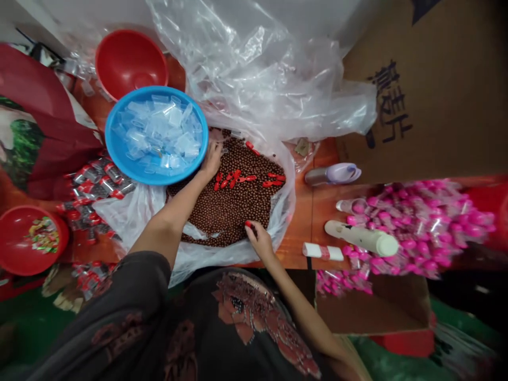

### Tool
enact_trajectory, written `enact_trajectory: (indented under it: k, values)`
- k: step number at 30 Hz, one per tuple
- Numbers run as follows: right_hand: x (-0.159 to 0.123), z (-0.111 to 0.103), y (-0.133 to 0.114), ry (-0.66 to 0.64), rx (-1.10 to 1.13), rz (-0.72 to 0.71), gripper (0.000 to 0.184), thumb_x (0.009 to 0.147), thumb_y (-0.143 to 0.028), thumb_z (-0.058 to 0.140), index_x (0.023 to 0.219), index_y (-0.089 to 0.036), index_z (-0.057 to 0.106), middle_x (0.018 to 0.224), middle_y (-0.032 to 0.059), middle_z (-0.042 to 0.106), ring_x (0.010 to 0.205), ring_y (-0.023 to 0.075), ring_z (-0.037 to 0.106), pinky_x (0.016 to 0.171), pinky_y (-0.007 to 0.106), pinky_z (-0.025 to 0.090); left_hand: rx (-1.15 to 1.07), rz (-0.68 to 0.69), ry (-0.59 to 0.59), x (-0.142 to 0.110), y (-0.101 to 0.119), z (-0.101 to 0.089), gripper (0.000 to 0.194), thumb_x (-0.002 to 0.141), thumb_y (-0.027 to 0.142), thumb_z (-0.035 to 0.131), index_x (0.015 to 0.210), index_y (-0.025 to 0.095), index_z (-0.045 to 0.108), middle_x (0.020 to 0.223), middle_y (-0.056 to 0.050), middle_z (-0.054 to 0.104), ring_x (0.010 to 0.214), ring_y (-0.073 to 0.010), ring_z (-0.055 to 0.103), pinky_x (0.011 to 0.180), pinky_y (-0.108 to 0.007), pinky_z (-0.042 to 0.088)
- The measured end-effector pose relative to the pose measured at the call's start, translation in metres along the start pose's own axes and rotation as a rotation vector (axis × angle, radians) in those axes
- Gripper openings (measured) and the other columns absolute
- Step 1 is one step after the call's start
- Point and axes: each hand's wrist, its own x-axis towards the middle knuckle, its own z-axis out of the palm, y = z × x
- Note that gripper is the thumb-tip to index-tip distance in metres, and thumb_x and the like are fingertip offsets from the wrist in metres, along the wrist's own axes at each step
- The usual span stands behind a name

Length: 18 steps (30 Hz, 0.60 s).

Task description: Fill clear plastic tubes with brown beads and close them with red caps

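Note:
Small round brown balls (222,211) fill a clear plastic bag (288,206) spread wide on the table. Several slim red plastic pieces (235,179) lie in a loose row on top of the balls. My left hand (213,159) reaches over the far part of the heap, just right of a blue basin (154,180). Its fingers are bent together, with a bit of something clear at their tips that I cannot make out. At the near right edge of the heap, my right hand (260,242) pinches a small red plastic piece (248,224).
Clear flat pieces (170,132) fill the basin; behind it sits a red bowl (130,61). Red-capped clear containers (93,190) and a candy bowl (11,238) lie left. Rightward are a cup (337,173), a pale bottle (361,238), pink-capped containers (420,227) and a carton (436,95).

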Motion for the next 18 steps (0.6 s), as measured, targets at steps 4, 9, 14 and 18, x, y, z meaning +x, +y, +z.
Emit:
enact_trajectory:
  k: [4, 9, 14, 18]
  values:
    - [0.007, -0.011, 0.003, 0.049, 0.076, 0.057, 0.053, 0.091, -0.043, 0.051, 0.137, -0.017, 0.047, 0.108, 0.0102, 0.071, 0.098, 0.0214, 0.068, 0.089, 0.038, 0.053, -0.086, -0.076, 0.042, -0.09, 0.004, -0.014, 0.037, 0.092, 0.024, 0.052, 0.128, 0.015, 0.055, 0.122, -0.013, 0.06, 0.114, -0.0229, 0.053, 0.105, -0.037, 0.038]
    - [0.014, -0.024, 0.012, 0.043, 0.142, 0.074, 0.047, 0.094, -0.042, 0.044, 0.135, -0.021, 0.052, 0.115, 0.0088, 0.069, 0.097, 0.019, 0.067, 0.092, 0.037, 0.051, -0.179, -0.338, -0.099, -0.201, -0.002, -0.004, 0.031, 0.083, 0.027, 0.065, 0.112, 0.017, 0.069, 0.1, -0.007, 0.067, 0.088, -0.0183, 0.06, 0.088, -0.031, 0.047]
    - [0.013, -0.029, 0.025, -0.016, 0.245, 0.119, 0.043, 0.093, -0.044, 0.044, 0.123, -0.02, 0.063, 0.105, 0.0084, 0.072, 0.091, 0.0203, 0.067, 0.093, 0.039, 0.05, -0.193, -0.411, -0.209, -0.204, 0.004, 0.029, 0.026, 0.078, 0.021, 0.068, 0.103, 0.017, 0.074, 0.096, -0.006, 0.071, 0.085, -0.0183, 0.062, 0.085, -0.03, 0.046]
    - [0.008, -0.033, 0.033, -0.014, 0.312, 0.161, 0.046, 0.083, -0.047, 0.06, 0.122, -0.022, 0.062, 0.108, 0.0077, 0.07, 0.095, 0.0214, 0.065, 0.094, 0.04, 0.049, -0.221, -0.308, -0.232, -0.165, 0.025, 0.053, 0.02, 0.075, 0.021, 0.071, 0.094, 0.017, 0.076, 0.088, -0.004, 0.072, 0.081, -0.0182, 0.062, 0.082, -0.029, 0.044]
